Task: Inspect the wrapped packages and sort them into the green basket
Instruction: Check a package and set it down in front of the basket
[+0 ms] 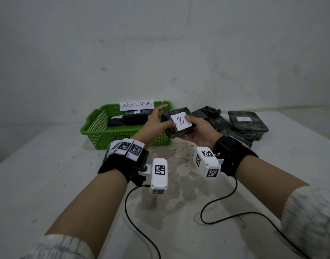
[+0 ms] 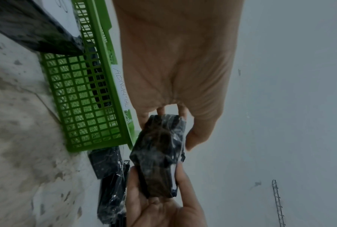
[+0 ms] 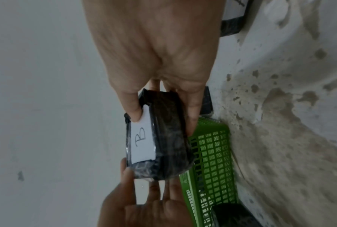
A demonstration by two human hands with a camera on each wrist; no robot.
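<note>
Package marked B [image 1: 179,122]: held above the bench between both hands, right hand [image 1: 199,131] gripping one end, left hand [image 1: 156,122] with fingers [image 1: 161,107] pinching the other; long axis crosswise, green basket [image 1: 97,135] immediately left, nearer the left hand.

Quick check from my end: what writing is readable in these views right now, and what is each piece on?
"ABNORMAL": handwritten paper sign on the far rim of the green basket.
"B": white label on the wrapped package held by the left hand and right hand.
Label on the package lying at right: too faint to read.
Labels on the packages in the basket: too small.
</note>
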